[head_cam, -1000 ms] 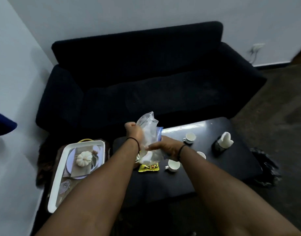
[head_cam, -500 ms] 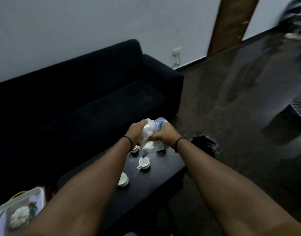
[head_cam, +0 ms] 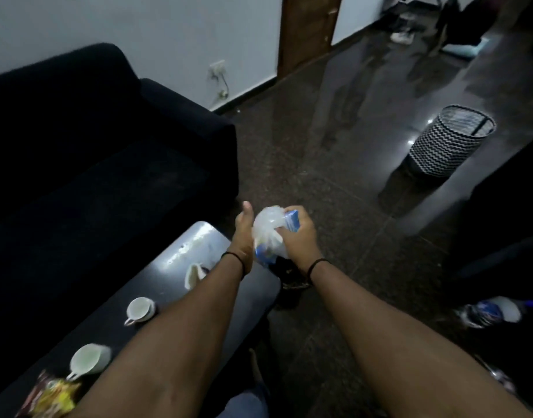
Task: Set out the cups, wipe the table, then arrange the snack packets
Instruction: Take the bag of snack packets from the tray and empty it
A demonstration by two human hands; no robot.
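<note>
Both hands hold a crumpled clear plastic bag with blue print, past the right end of the black coffee table. My left hand presses its left side, thumb up. My right hand grips its right side over a blue edge. Two white cups stand on the table. A yellow and red snack packet lies at the table's near left. A white object sits on the table, partly hidden by my left forearm.
A black sofa runs along the table's far side. A zigzag-patterned bin stands on the dark floor at the right. A dark bag lies on the floor beneath my hands. A plastic bottle lies at right. A wooden door is at the back.
My view has swung right, away from the tray and sofa toward the floor and bin. Both hands have carried the plastic bag beyond the table's right end, crumpling it tighter.
</note>
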